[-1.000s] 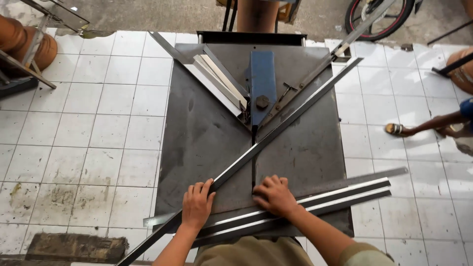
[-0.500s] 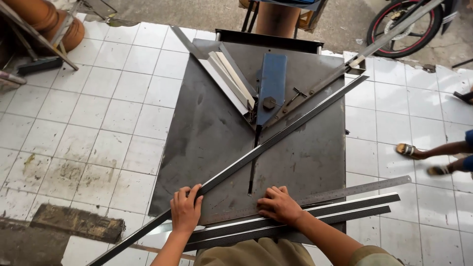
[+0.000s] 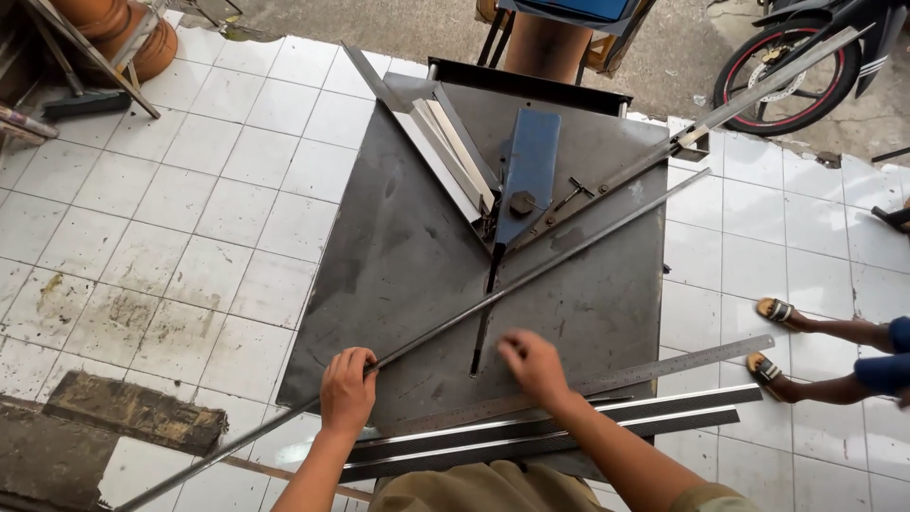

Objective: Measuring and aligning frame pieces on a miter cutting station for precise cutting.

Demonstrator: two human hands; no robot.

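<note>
Two bare hands, no gloves, rings or watch visible. Left hand (image 3: 347, 391) at 7 o'clock, forearm bare to frame edge. Right hand (image 3: 531, 365) at 6 o'clock, slightly blurred, forearm bare; olive-khaki short sleeve at 5 o'clock. Same olive-khaki garment across bottom centre.

Place: I read this as an open-fronted metal workshop.
Evidence: steel cutting table (image 3: 408, 256) with angled guides, long metal strips (image 3: 569, 422), steel ruler (image 3: 664, 368).
Surroundings: white tiled floor (image 3: 190, 218), motorbike wheel (image 3: 782, 62) on the concrete outside.
</note>
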